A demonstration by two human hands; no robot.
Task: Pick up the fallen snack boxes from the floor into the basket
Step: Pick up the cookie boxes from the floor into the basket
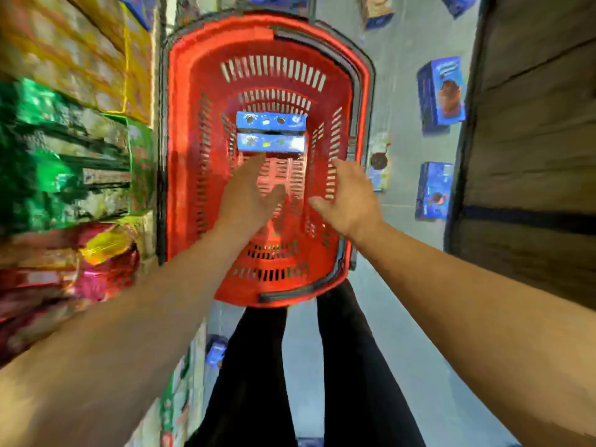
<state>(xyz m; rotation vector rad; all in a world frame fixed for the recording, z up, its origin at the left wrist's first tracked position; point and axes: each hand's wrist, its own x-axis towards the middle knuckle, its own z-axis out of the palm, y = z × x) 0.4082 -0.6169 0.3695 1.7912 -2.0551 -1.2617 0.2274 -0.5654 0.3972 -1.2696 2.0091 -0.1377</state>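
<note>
A red plastic basket [190, 130] stands on the grey floor in front of me. Two blue snack boxes lie side by side inside it, one [271, 121] farther and one [271, 143] nearer. My left hand [248, 191] hovers over the basket just below the nearer box, fingers apart and holding nothing. My right hand [346, 195] is over the basket's right side, open and empty. More blue boxes lie on the floor to the right: one [442, 91], another [433, 190], and a paler one [379, 164] right beside the basket.
Shelves of green, yellow and red snack packs [64, 140] line the left. A brown cardboard stack [532, 140] stands on the right. More blue boxes lie at the far end [377, 12] and one near my left leg [216, 350]. My black trouser legs [348, 366] are below the basket.
</note>
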